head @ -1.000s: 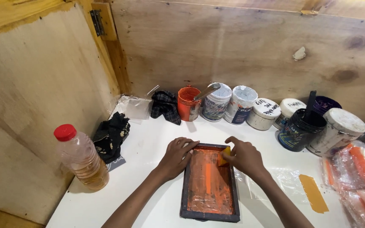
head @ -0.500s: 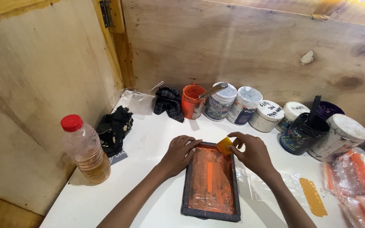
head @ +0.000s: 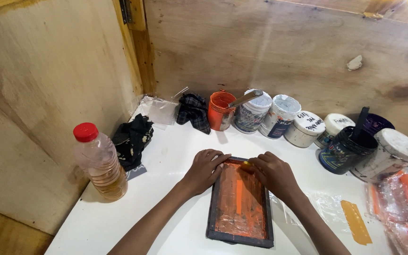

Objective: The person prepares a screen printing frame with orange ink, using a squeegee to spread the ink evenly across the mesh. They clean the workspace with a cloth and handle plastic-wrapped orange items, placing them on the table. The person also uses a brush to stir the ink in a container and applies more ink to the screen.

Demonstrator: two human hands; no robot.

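Plywood walls enclose a white worktable, seen from above. Centre: small dark-framed printing screen lying flat, its mesh smeared w/ orange ink. Left hand rests on the frame's top-left corner, fingers curled down over the edge, pinning it. Right hand sits at the frame's top edge, fingers closed round a small yellow squeegee (mostly hidden by the knuckles).

Step in hand, by judgement: blade set at the far end of the mesh, start of an ink pull. Next move calls for an even draw toward the body, steady pressure, frame kept from sliding.

Along the back wall: orange ink cup, row of lidded paint tubs, dark open pot. Left: capped plastic bottle, black cloth. Right: yellow scraper, packets in clear film.
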